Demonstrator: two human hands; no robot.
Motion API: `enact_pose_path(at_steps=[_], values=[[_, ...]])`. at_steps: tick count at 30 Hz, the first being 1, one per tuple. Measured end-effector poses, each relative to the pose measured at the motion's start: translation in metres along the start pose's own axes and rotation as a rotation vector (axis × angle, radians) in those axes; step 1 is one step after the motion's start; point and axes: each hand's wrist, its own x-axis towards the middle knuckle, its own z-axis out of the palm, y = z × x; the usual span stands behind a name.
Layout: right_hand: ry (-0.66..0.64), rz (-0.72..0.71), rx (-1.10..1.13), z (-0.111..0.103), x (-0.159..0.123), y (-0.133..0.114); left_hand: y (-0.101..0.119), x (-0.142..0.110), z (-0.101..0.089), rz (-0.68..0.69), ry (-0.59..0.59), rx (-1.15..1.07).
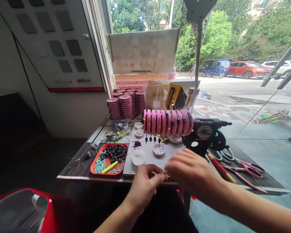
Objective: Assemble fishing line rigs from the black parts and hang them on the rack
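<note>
My left hand is closed in a pinch at the table's front edge, thumb against forefinger. Something small and dark shows at its fingertips, too small to name. Close on its right, my right hand is smeared by motion, and its fingers are partly hidden. Behind the hands stand a small dish of white beads and a round white dish. Above them, a row of pink spools sits on the shaft of a black winding device. Several short dark pieces hang below the spools on threads.
An orange tray of black, blue and silver small parts lies left. Scissors and a red-and-tan stick lie right. Stacked pink spools stand at the back beside a black-and-yellow box. A lamp post rises behind.
</note>
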Motion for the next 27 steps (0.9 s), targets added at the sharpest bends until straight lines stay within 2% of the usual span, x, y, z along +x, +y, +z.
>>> enact_pose_path(at_steps=[1, 2, 3, 6, 9, 10, 11, 13, 15, 16, 17, 18, 21, 24, 25, 27], values=[[0.017, -0.151, -0.169, 0.001, -0.01, -0.001, 0.001, 0.002, 0.0, -0.143, -0.051, -0.135], [0.029, -0.26, -0.298, 0.004, -0.018, -0.002, 0.001, 0.004, 0.0, -0.224, -0.09, -0.211], [0.047, -0.327, -0.375, 0.009, -0.024, -0.003, 0.001, 0.005, 0.0, -0.242, -0.111, -0.226], [0.051, -0.368, -0.43, 0.024, -0.031, -0.009, -0.002, 0.006, 0.001, -0.279, -0.131, -0.261], [-0.081, -0.318, -0.209, 0.024, -0.026, -0.017, -0.006, 0.002, 0.003, -0.218, -0.061, -0.209], [-0.102, -0.261, -0.057, 0.02, -0.022, -0.019, -0.008, 0.0, 0.003, -0.158, -0.021, -0.162], [-0.105, -0.163, 0.118, 0.016, -0.016, -0.019, -0.012, -0.002, 0.003, -0.036, 0.036, -0.07], [-0.085, 0.131, 0.451, 0.009, 0.001, -0.013, -0.02, -0.005, 0.003, 0.366, 0.201, 0.267], [-0.13, 0.423, 0.65, 0.009, 0.023, -0.002, -0.028, -0.007, 0.003, 0.763, 0.363, 0.627], [-0.161, 0.461, 0.673, 0.012, 0.034, 0.005, -0.031, -0.007, 0.003, 0.87, 0.41, 0.738], [-0.189, 0.476, 0.683, 0.016, 0.044, 0.01, -0.032, -0.008, 0.002, 0.863, 0.414, 0.753], [-0.23, 0.474, 0.686, 0.02, 0.052, 0.014, -0.031, -0.008, 0.002, 0.78, 0.375, 0.703], [-0.302, 0.429, 0.641, 0.024, 0.057, 0.014, -0.022, -0.009, 0.003, 0.457, 0.206, 0.462], [-0.19, 0.392, 0.479, 0.01, 0.033, 0.005, -0.01, -0.005, 0.002, 0.225, 0.107, 0.25], [-0.121, 0.345, 0.38, 0.005, 0.021, 0.002, -0.007, -0.003, 0.002, 0.128, 0.068, 0.157], [-0.016, -0.028, -0.026, 0.0, -0.003, -0.002, -0.004, 0.002, -0.001, -0.074, -0.028, -0.031]])
